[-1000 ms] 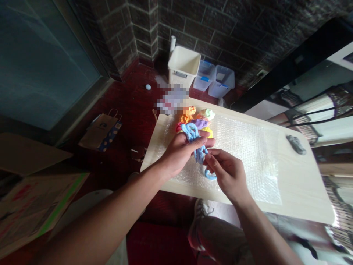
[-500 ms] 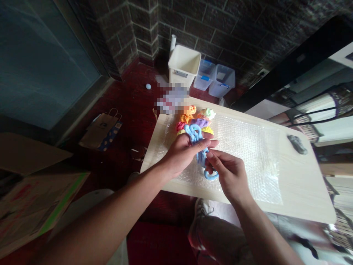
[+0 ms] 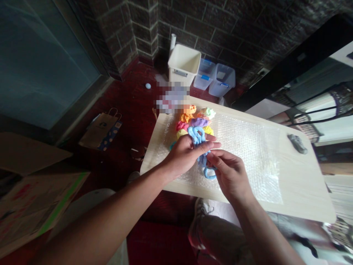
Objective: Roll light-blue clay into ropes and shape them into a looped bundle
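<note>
one blue looped bundle (image 3: 196, 138), long axis away and slightly leftward

Matt coil (image 3: 196, 140), glossy bubble wrap (image 3: 245, 162)
The coil looks like soft cloth, the bundles (image 3: 200, 122) like crumpled matt fabric; the bubble wrap is clear, bumpy plastic — shiny against the smooth wood-look table (image 3: 300, 180). Bin (image 3: 179, 78) and tubs (image 3: 202, 84): smooth plastic. Bag (image 3: 95, 129): matt paper. Wall (image 3: 228, 29): rough brick.

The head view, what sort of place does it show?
Perhaps a workroom or storage corner, judging by the cardboard box, the cream bin and the bubble wrap on the table.
</note>
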Tool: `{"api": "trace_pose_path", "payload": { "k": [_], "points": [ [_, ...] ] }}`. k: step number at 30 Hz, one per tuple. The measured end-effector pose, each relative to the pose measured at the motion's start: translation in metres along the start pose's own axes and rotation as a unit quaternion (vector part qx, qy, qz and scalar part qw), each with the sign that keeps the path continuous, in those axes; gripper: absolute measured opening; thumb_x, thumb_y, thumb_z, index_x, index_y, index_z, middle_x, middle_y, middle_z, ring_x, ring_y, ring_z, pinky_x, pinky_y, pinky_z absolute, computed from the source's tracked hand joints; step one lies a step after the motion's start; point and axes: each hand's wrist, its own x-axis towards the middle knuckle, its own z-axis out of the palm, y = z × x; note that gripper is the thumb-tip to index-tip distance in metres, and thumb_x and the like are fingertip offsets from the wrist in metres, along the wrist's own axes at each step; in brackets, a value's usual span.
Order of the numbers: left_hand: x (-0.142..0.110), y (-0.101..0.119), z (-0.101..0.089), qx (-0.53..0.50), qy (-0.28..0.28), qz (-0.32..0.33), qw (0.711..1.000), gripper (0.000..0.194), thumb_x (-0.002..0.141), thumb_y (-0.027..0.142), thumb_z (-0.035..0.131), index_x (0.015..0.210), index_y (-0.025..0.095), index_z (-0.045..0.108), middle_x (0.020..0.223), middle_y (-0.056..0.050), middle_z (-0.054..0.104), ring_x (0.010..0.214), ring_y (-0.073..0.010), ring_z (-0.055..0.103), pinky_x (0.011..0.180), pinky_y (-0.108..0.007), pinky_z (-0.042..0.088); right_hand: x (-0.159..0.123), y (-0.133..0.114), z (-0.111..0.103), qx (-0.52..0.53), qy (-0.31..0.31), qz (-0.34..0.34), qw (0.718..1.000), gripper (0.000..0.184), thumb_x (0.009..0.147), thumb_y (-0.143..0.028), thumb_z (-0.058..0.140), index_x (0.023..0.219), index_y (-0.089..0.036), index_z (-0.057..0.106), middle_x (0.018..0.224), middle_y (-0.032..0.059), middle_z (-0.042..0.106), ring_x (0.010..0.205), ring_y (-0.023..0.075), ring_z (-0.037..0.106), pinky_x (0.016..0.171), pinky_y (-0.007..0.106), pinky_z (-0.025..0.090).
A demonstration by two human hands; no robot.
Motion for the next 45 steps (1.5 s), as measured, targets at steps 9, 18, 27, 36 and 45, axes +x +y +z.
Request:
{"api": "trace_pose_path", "payload": {
  "k": [9, 18, 27, 36, 45],
  "points": [
    [0.000, 0.000, 0.000, -0.029, 0.011, -0.015, 0.999, 0.035, 0.087, 0.036, 0.084, 0.110, 0.012, 0.073, 0.108, -0.016, 0.082, 0.109, -0.0318, 0.078, 0.095, -0.041, 0.060, -0.001, 0.000, 0.003, -0.014, 0.002, -0.028, 1.000, 0.015, 0.084, -0.035, 0.087, 0.095, -0.025, 0.085, 0.078, 0.0011, 0.073, 0.068, 0.0144, 0.060, 0.067, 0.030, 0.051],
    [-0.002, 0.002, 0.001, -0.006, 0.014, -0.022, 1.000, 0.034, 0.088, 0.036, 0.083, 0.111, 0.013, 0.071, 0.108, -0.015, 0.082, 0.105, -0.0289, 0.079, 0.089, -0.038, 0.061, -0.003, -0.004, 0.003, -0.099, 0.012, -0.053, 0.994, 0.026, 0.088, -0.046, 0.084, 0.091, -0.020, 0.083, 0.069, 0.0018, 0.069, 0.061, 0.0147, 0.059, 0.057, 0.029, 0.048],
    [0.000, -0.005, -0.005, 0.088, 0.030, -0.022, 0.995, 0.034, 0.082, 0.029, 0.086, 0.110, 0.013, 0.076, 0.107, -0.012, 0.078, 0.099, -0.0223, 0.074, 0.089, -0.034, 0.059, -0.002, -0.009, 0.002, -0.144, 0.025, -0.090, 0.985, 0.029, 0.093, -0.048, 0.078, 0.087, -0.020, 0.080, 0.068, 0.0028, 0.070, 0.061, 0.0152, 0.059, 0.057, 0.028, 0.048],
    [0.004, -0.006, -0.007, 0.056, 0.053, 0.022, 0.997, 0.039, 0.072, 0.031, 0.094, 0.100, 0.012, 0.076, 0.098, -0.009, 0.078, 0.089, -0.0196, 0.073, 0.087, -0.033, 0.058, -0.002, -0.007, 0.003, -0.117, 0.041, -0.084, 0.989, 0.027, 0.093, -0.045, 0.079, 0.096, -0.019, 0.077, 0.078, 0.0042, 0.072, 0.068, 0.0158, 0.061, 0.061, 0.028, 0.050],
    [0.006, -0.003, -0.008, 0.022, 0.049, 0.019, 0.998, 0.034, 0.069, 0.025, 0.095, 0.095, 0.012, 0.077, 0.094, -0.006, 0.078, 0.087, -0.0171, 0.072, 0.089, -0.032, 0.057, -0.004, -0.006, 0.005, -0.094, 0.045, -0.095, 0.990, 0.020, 0.088, -0.038, 0.085, 0.093, -0.019, 0.079, 0.079, 0.0046, 0.075, 0.071, 0.0161, 0.066, 0.065, 0.028, 0.054]
  ]
}}
